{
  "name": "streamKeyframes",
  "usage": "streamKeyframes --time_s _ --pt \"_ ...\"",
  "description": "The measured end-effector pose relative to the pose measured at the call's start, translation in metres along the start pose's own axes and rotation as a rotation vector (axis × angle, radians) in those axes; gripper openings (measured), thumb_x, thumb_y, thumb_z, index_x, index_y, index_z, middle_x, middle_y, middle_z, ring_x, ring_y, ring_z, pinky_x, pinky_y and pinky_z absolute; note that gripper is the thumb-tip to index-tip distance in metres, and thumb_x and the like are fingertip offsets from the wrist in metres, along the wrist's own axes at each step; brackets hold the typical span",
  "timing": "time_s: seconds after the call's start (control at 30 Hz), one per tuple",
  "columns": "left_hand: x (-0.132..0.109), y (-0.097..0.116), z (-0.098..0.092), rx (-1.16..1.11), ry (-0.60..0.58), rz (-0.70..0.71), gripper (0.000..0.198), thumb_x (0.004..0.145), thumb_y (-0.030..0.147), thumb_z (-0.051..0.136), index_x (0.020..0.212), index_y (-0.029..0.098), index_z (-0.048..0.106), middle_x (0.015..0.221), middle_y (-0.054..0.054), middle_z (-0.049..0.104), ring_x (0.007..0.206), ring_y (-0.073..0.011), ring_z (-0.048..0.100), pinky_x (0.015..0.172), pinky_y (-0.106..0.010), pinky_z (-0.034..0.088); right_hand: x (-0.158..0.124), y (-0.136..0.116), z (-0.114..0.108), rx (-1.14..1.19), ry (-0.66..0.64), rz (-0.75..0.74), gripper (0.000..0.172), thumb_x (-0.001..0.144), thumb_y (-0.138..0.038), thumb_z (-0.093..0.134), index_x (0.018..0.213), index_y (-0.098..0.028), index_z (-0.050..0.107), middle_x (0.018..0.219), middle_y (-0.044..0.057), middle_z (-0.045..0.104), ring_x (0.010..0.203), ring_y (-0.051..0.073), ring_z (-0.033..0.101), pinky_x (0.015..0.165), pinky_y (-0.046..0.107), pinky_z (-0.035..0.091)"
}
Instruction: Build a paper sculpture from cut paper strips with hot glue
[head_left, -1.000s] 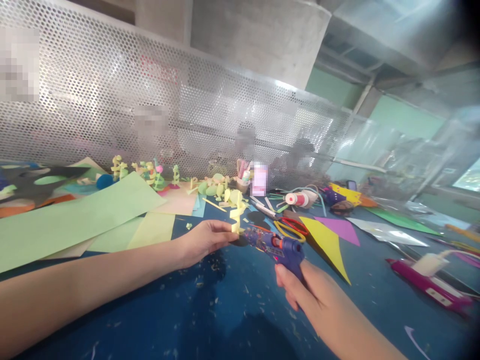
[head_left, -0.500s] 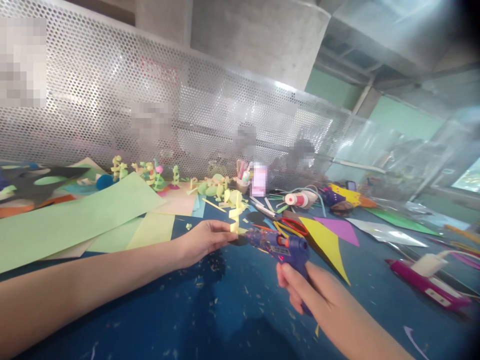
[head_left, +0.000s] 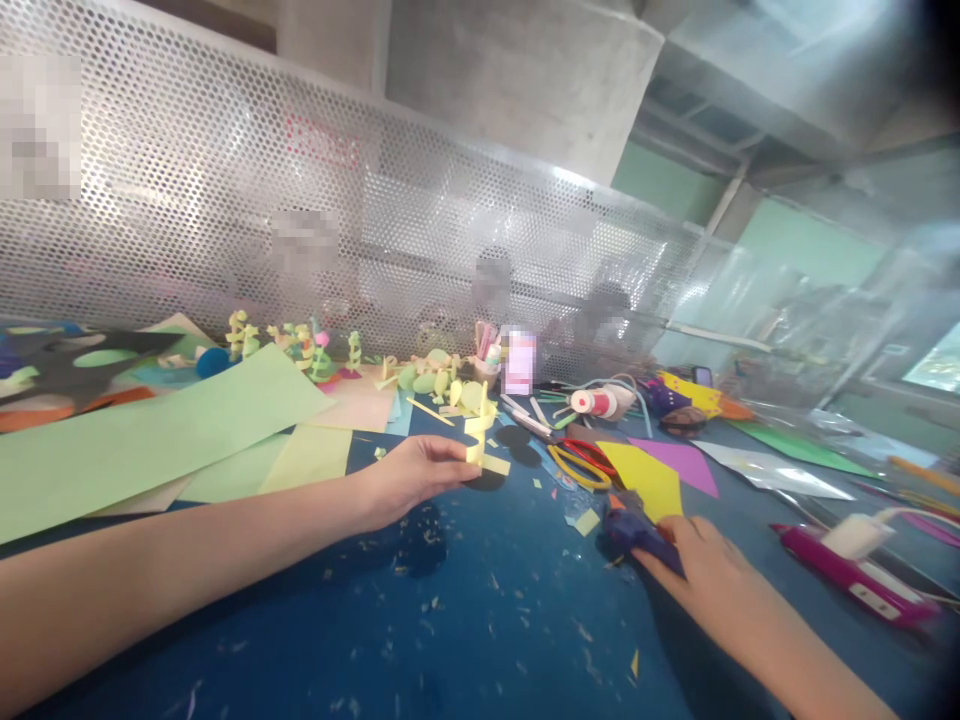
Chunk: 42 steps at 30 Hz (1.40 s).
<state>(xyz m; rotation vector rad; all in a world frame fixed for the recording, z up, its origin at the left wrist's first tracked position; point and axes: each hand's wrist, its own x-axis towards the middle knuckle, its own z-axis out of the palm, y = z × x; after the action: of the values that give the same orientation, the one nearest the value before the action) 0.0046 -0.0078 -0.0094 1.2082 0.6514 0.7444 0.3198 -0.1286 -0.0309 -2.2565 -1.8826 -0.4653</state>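
My left hand pinches a folded yellow paper strip and holds it upright over a small black paper disc on the blue table. To the right, my right hand lies low on the table, fingers wrapped on a purple glue gun that rests on the surface beside a yellow paper triangle.
Large green paper sheets cover the left. Red and yellow scissors, a purple paper piece, a glue bottle and paper curls lie behind. A pink device sits at right. A perforated metal screen stands at the back.
My right hand has drawn the glue gun away from the yellow strip, moved it right and lowered it onto the table. My left hand still holds the strip in the same place.
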Motion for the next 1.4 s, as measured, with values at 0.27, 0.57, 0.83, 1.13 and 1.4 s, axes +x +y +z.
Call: streamKeyframes --time_s 0.27,0.57,0.83,1.13,1.4 --pt "-0.006 0.007 0.008 0.103 -0.043 0.035 0.022 0.062 0.025 0.074 0.082 0.016 0.07 0.08 -0.003 0.07 0.071 -0.012 0.06 0.067 -0.022 0.041 0.011 -0.104 -0.076 0.559 -0.063 -0.108 0.033 0.083 -0.047 0.045 0.104 -0.025 0.059 0.098 0.004 0.063 0.086 0.019 0.059 0.075 0.032 0.048" --pt "-0.008 0.004 0.008 0.082 -0.185 0.083 0.021 0.065 0.021 0.072 0.084 0.014 0.069 0.081 -0.004 0.069 0.074 -0.0124 0.061 0.074 -0.024 0.045 0.033 -0.136 -0.072 0.854 -0.164 -0.184 0.016 0.08 -0.032 0.053 0.082 -0.021 0.064 0.081 0.0 0.067 0.069 0.015 0.06 0.064 0.026 0.046" --pt "-0.007 0.003 0.008 0.089 -0.172 0.067 0.023 0.065 0.021 0.072 0.087 0.014 0.068 0.081 -0.002 0.068 0.073 -0.0103 0.061 0.071 -0.021 0.044 0.032 -0.134 -0.065 0.96 -0.174 -0.204 0.012 0.08 -0.03 0.055 0.083 -0.021 0.063 0.083 0.0 0.066 0.074 0.015 0.061 0.069 0.026 0.047" --pt "-0.007 0.003 0.008 0.083 -0.158 0.048 0.021 0.064 0.019 0.073 0.084 0.015 0.069 0.078 -0.001 0.069 0.071 -0.01 0.061 0.07 -0.021 0.044 0.031 -0.134 -0.062 1.027 -0.203 -0.215 0.013 0.079 -0.03 0.056 0.083 -0.02 0.063 0.081 0.001 0.066 0.075 0.015 0.061 0.069 0.026 0.047" --pt "-0.008 0.006 0.009 0.095 -0.177 0.062 0.016 0.065 0.018 0.072 0.08 0.014 0.07 0.075 -0.002 0.069 0.07 -0.0105 0.06 0.07 -0.022 0.044 0.03 -0.137 -0.066 1.011 -0.21 -0.217 0.014 0.078 -0.03 0.057 0.082 -0.019 0.064 0.081 0.002 0.066 0.074 0.015 0.061 0.069 0.027 0.048"
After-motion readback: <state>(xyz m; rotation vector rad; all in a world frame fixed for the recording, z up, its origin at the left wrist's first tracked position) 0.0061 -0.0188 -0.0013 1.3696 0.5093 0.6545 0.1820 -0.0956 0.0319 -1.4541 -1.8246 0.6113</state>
